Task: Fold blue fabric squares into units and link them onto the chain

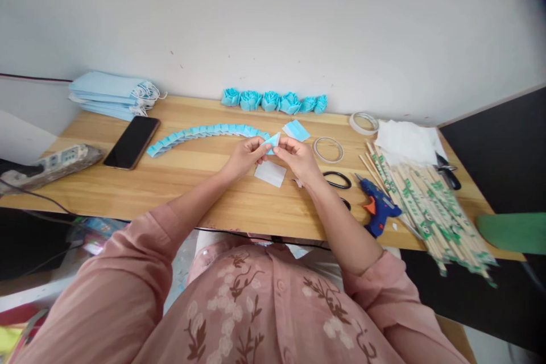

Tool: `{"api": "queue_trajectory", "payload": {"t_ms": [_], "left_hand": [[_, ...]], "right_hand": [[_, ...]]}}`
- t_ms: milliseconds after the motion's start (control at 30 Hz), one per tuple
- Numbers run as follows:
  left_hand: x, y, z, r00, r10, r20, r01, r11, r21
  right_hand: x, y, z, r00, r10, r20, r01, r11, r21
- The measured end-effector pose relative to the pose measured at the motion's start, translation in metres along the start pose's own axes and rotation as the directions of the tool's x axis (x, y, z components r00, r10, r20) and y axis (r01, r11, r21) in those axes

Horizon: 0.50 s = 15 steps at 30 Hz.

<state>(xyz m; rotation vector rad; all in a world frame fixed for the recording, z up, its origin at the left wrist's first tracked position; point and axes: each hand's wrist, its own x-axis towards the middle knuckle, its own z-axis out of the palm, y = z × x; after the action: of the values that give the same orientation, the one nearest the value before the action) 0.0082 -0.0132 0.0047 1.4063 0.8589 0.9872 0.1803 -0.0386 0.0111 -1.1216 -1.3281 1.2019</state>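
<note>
My left hand and my right hand meet above the wooden table, and both pinch one small folded blue piece between their fingertips. A white rectangle of material lies on the table just under my hands. A curved row of folded blue pieces stretches to the left of my hands. Another flat blue piece lies just beyond my right hand.
Several blue rosettes line the wall. At the left lie a stack of blue face masks, a phone and a power strip. To the right are tape rolls, scissors, a blue glue gun, wrapped chopsticks and white sheets.
</note>
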Motion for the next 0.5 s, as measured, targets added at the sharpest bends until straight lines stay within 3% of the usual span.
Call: {"api": "queue_trajectory", "payload": {"t_ms": [267, 500], "left_hand": [[-0.0028, 0.0057, 0.0005, 0.999, -0.015, 0.047, 0.015, 1.000, -0.008], [-0.0007, -0.0004, 0.0005, 1.000, -0.025, -0.015, 0.024, 0.998, -0.059]], "right_hand": [[0.0018, 0.0011, -0.0014, 0.994, -0.047, -0.094, 0.042, 0.998, -0.054], [0.0011, -0.0010, 0.0004, 0.994, -0.022, -0.110, 0.019, 0.999, -0.028]]}}
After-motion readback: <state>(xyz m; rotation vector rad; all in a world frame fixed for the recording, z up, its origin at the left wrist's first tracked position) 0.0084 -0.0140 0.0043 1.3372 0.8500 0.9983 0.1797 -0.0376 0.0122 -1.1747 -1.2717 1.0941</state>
